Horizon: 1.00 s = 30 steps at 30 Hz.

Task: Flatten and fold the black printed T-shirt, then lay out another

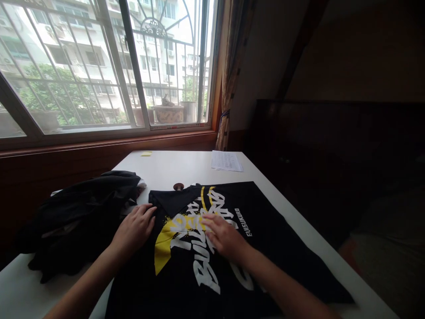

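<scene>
Far left there's a heap of dark clothes [79,226] on the white tabletop [169,166], bunched up pretty close to the left hand [137,223]. That hand sits at the left edge of the black T-shirt [222,271], fingers a bit bent; can't tell if it's pinching fabric or just resting. The shirt's spread in front of the person, with a flap of cloth [175,201] turned over at the top left and a brown round knob-like thing [178,186] just past it. Right hand [226,235] is open, fingers stretched out on the white and yellow print.

My take: keep that palm light and flat so the print doesn't bunch, and anchor the edge with the left. More room toward the papers [227,161] at the far end than beside the heap. Watch the lower right though, fabric runs close to the tabletop's edge there.
</scene>
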### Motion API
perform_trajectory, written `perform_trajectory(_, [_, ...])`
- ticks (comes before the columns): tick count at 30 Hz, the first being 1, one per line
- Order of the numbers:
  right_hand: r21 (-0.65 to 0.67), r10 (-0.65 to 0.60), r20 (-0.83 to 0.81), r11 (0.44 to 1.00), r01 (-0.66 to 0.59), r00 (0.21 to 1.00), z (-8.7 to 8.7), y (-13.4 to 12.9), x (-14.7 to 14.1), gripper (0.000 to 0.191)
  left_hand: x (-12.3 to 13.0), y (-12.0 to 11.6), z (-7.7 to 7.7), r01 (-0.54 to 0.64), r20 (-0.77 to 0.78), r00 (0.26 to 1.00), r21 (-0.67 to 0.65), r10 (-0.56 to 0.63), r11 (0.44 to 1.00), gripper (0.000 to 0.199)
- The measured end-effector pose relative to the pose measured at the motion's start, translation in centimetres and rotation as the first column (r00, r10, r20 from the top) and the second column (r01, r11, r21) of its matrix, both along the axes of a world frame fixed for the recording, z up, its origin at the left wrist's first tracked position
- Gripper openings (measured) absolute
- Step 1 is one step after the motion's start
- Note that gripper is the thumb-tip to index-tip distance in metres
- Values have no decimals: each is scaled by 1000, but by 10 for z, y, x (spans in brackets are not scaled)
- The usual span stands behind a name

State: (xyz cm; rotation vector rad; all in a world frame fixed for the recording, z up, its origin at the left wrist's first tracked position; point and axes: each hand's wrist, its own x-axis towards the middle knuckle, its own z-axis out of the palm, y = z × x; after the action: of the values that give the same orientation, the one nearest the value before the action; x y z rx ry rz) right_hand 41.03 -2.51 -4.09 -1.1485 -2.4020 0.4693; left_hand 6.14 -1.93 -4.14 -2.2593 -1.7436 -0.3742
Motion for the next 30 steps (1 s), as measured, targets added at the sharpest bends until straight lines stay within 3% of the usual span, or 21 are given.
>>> perform_trajectory(2, [76, -240, 65, 969, 235, 969, -11, 46, 26, 42, 11, 16, -6, 4, 2, 1000, -40, -4, 999, 44])
perform_trajectory(4, [125, -453, 109, 889, 440, 885, -22, 88, 49, 41, 23, 33, -12, -4, 8, 1000, -81, 5, 997, 46])
perform_trajectory(6, [139, -538, 121, 841, 522, 834, -30, 120, 67, 43, 33, 50, -18, -15, 16, 1000, -103, 17, 995, 48])
perform_trajectory(9, [148, -610, 154, 792, 592, 777, -41, 146, 84, 43, 47, 69, -28, -37, 22, 999, -111, 40, 993, 47])
perform_trajectory(15, [186, -705, 212, 709, 680, 677, -59, 159, 122, 52, 63, 86, -40, -35, 36, 998, -140, 41, 989, 47])
perform_trajectory(22, [187, -781, 253, 618, 764, 570, -62, 167, 179, 58, 73, 110, -43, -6, 77, 997, -174, 20, 985, 47])
perform_trajectory(30, [184, -790, 287, 601, 777, 542, -64, 172, 204, 61, 37, 147, -48, -90, 154, 981, -158, 115, 983, 44])
